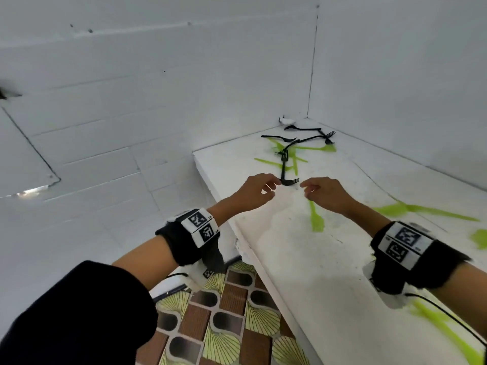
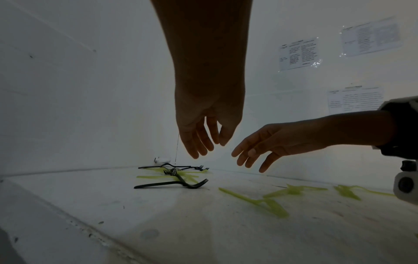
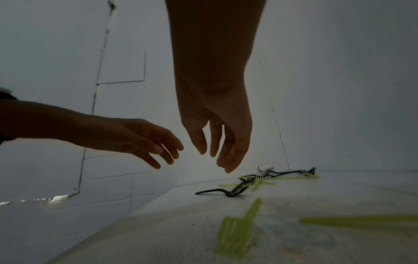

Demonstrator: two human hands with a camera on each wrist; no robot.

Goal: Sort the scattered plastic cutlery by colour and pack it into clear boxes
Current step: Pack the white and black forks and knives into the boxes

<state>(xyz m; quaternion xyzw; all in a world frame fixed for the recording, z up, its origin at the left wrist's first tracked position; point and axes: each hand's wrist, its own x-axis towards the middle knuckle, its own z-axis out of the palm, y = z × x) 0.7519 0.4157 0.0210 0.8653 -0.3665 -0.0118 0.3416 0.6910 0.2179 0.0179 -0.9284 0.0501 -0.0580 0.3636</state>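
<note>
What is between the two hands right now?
In the head view, the tines of a black fork show between the left hand and right hand. The wrist views show it lying lower, on the white table.

Left wristband tags (image 1: 201,224): two black-and-white square code patterns on white panels; tiny characters at their right edge, too small to read.
Right wristband tags (image 1: 403,243): two more square code patterns; small marks beside them, illegible.
Small tag under the left wrist (image 1: 208,273): a partial code pattern, nothing readable.
Wall sheets (image 2: 298,53): three printed papers on the wall above and beyond the right hand, with lines of text in columns, too blurred to read.
</note>
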